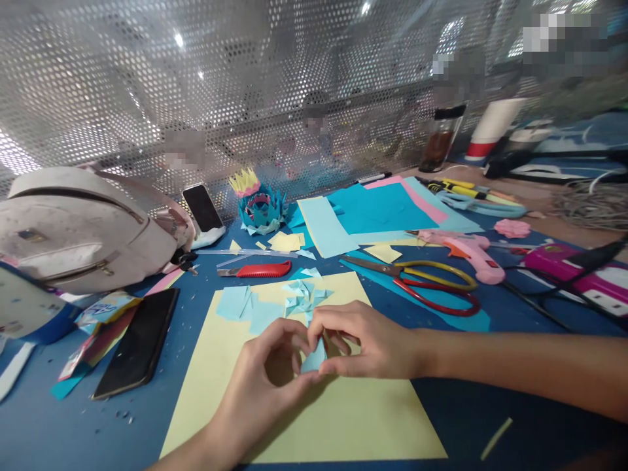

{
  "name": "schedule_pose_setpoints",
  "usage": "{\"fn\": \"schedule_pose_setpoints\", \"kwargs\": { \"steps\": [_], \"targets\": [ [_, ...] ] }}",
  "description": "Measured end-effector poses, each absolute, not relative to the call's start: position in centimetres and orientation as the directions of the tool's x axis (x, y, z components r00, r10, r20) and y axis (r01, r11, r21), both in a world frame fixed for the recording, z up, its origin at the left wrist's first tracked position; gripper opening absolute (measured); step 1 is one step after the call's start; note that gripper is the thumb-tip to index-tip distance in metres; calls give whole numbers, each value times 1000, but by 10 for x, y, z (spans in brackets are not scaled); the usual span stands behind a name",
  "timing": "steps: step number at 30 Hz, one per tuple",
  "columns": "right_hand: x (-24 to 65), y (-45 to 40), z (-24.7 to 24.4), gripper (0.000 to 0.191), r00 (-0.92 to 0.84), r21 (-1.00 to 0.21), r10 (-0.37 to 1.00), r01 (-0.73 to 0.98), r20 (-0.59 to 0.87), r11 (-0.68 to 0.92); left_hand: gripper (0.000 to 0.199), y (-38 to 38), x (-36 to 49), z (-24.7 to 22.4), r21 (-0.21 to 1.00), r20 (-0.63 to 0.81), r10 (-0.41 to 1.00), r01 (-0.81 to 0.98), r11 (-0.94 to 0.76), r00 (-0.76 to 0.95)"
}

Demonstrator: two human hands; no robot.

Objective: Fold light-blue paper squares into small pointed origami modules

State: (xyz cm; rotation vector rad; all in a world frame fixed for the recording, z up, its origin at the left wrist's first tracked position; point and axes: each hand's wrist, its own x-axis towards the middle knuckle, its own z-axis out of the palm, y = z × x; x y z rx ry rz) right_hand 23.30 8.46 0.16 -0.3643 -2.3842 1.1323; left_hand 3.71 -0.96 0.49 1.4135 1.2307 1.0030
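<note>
A small folded light blue paper piece point(314, 358) is pinched between my two hands, above a yellow sheet point(363, 418). My left hand point(269, 373) curls round its left and lower side, thumb underneath. My right hand point(353, 340) grips it from the right with fingertips and thumb. Just beyond my fingers lies a pile of folded light blue pieces point(304, 296). Flat light blue paper squares point(235, 303) rest on the upper left part of the yellow sheet.
Beyond the sheet lie a red cutter point(263, 269), scissors point(436, 302), a pink glue gun point(464, 252) and coloured paper point(377, 206). A blue paper crown shape point(262, 208) stands behind. At left are a black phone point(140, 343) and a backpack point(73, 229).
</note>
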Motion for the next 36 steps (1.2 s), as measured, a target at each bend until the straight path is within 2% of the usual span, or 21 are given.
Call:
{"fn": "schedule_pose_setpoints", "kwargs": {
  "steps": [6, 13, 16, 21, 25, 29, 33, 36],
  "targets": [
    [233, 82, 5, 16, -857, -819, 440, 35, 270, 572, 25, -10, 34, 4, 983, -43, 991, 183, 19, 129],
    [232, 85, 4, 17, -850, -877, 479, 43, 220, 479, 27, -8, 33, 5, 985, -50, 990, 172, 27, 129],
    [232, 86, 4, 23, -856, -870, 464, 36, 227, 492, 26, -8, 34, 6, 984, -41, 991, 179, 18, 127],
    [232, 85, 4, 17, -855, -848, 462, 52, 235, 527, 23, -8, 35, 5, 970, -29, 993, 243, 0, 117],
    [232, 86, 2, 27, -862, -853, 456, 54, 222, 519, 21, -8, 36, 5, 970, -25, 994, 244, -2, 106],
    [232, 86, 1, 26, -863, -868, 459, 49, 212, 493, 24, -8, 35, 5, 969, -33, 994, 247, 5, 109],
    [231, 87, 3, 29, -863, -891, 466, 40, 197, 451, 18, -9, 32, 7, 970, -25, 992, 244, -7, 124],
    [231, 87, 4, 24, -849, -890, 489, 49, 202, 453, 16, -9, 30, 8, 972, -14, 989, 233, -21, 145]
  ]
}}
